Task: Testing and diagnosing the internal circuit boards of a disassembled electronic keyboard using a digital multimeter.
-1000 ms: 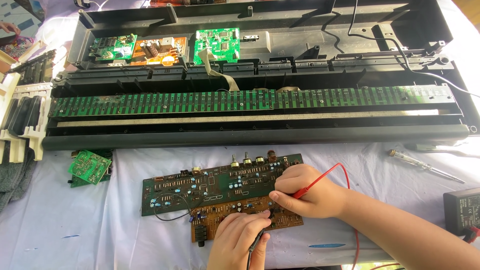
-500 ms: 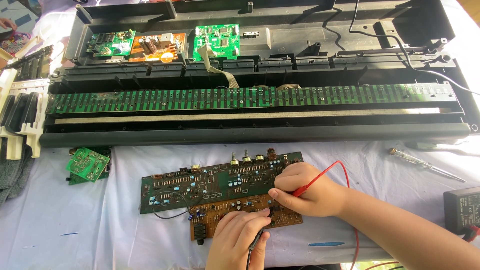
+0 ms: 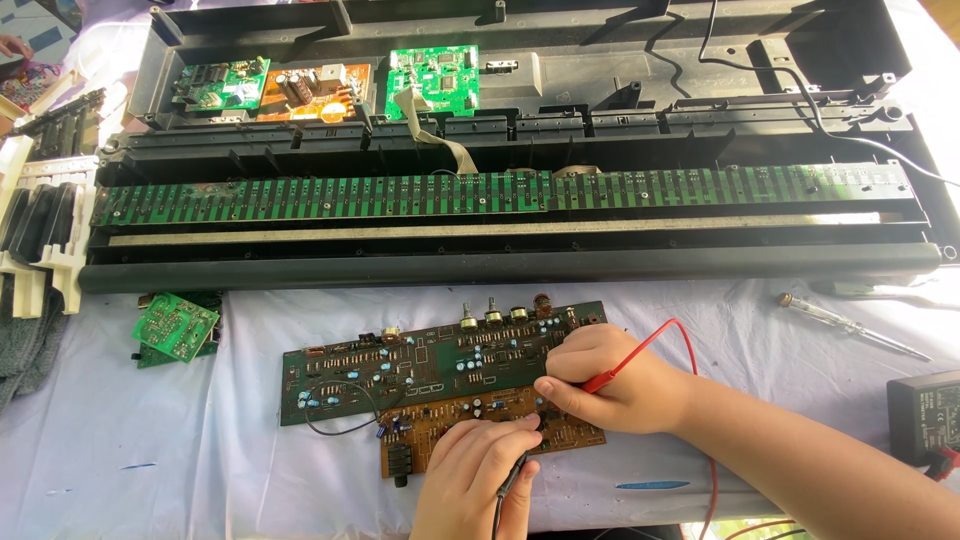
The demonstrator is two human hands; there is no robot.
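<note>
On the tabletop (image 3: 150, 470), your right hand (image 3: 615, 378) pinches the red probe (image 3: 603, 380) and your left hand (image 3: 480, 480) the black probe (image 3: 512, 472), tips down on the brown circuit board (image 3: 440, 425) for steady contact.

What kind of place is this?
Probably an electronics repair bench: an opened keyboard shows its boards, loose circuit boards lie on the cloth, and both hands, left and right, hold test probes.

Electronics repair bench, informal workshop setting. Evidence: white cloth-covered table (image 3: 120, 470); far across it, long black opened keyboard chassis (image 3: 500, 265) exposing a green key-contact strip (image 3: 500, 192) and small green and orange circuit boards (image 3: 320, 88); detached white and black keys (image 3: 35, 240) at left; clear-handled tester screwdriver (image 3: 850, 325) at right.
</note>
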